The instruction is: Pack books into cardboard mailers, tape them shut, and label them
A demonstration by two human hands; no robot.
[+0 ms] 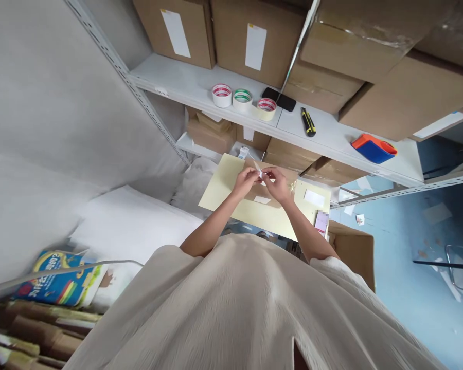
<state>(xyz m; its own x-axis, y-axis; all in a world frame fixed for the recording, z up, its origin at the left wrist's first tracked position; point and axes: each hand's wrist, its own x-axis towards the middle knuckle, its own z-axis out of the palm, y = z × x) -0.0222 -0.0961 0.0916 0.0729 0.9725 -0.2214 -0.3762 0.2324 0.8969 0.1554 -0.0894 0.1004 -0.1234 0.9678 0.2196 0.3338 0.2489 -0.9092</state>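
My left hand (246, 181) and my right hand (277, 184) are held close together above a pale yellow board (219, 186). Both pinch a small white piece (261, 174), paper or a label, between the fingertips. Under the hands lies a brown cardboard piece (263, 194) with a small white label (262, 199) on it. Another white label (314, 197) lies on the board to the right.
A white shelf (332, 134) ahead holds three tape rolls (242, 98), a black phone (280, 99), a yellow-black utility knife (307, 122) and an orange-blue tape dispenser (374, 148). Cardboard boxes (254, 36) stand above. An open carton (353, 252) stands right; white bags (131, 226) lie left.
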